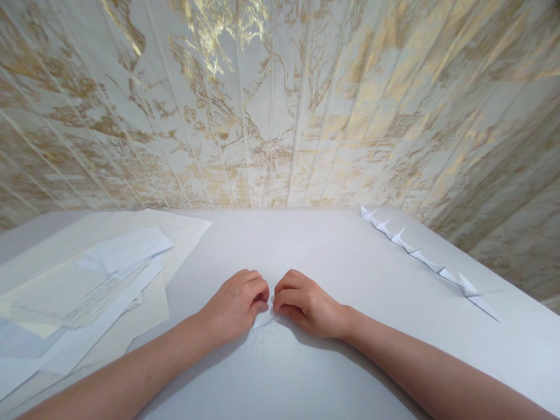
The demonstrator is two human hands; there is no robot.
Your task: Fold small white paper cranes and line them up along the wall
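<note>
A small piece of folded white paper lies between my two hands near the middle of the white table. My left hand is closed on its left side, thumb and fingers pinched together. From the right, my right hand also pinches it with curled fingers. The fingertips of both hands are close together, and much of the paper is hidden behind them.
Loose sheets and written pages are piled at the left. Several folded white paper cranes stand in a slanting row along the table's right side. A wall covering with gold patterns rises behind the table.
</note>
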